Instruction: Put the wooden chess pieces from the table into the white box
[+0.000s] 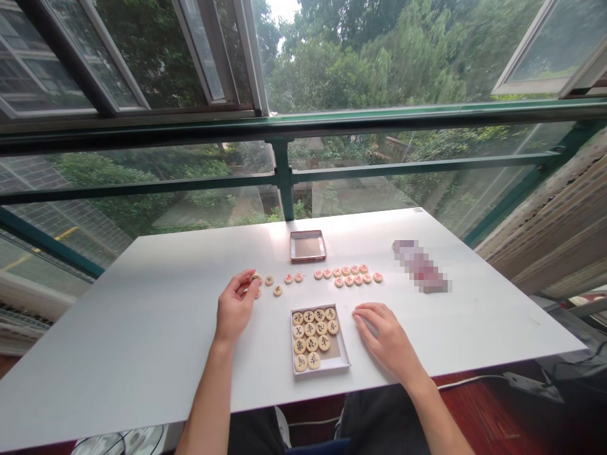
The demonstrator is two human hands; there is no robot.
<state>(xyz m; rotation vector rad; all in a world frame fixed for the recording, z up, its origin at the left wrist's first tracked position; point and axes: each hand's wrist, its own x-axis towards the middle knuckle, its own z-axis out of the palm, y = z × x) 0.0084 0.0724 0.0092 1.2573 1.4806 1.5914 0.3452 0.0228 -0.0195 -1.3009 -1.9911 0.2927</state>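
Nearest me on the white surface (156, 328), the shallow white box (337, 354) holds thirteen black-marked xiangqi pieces (310, 330), laid flat in rows of four, four, three and two. Its bare brownish bottom shows at the near right corner. Beyond it, toward the railing (282, 177), I have the reddish-rimmed box lid (308, 246) lying hollow side up, its inner base in view.

My left hand (234, 308) reaches forward to the left of the white box, forearm rising from the near edge. Its thumb and fingers are closed in a pinch on a dark-marked piece (256, 277); from my end I can't tell whether that piece is lifted or touching those beneath it. A red-marked piece (257, 293) shows partly by the thumb, and two black-marked loose pieces (277, 291) lie just to the right of the fingertips.

My right hand (386, 338) rests palm down on the surface, right of the white box and apart from it, fingers loosely extended and slightly bent, pointing inward. I see nothing in its hold.

Between the lid and the white box run the other red-marked pieces: a pair (298, 277) near the middle, then a two-row group (349, 280) farther right.
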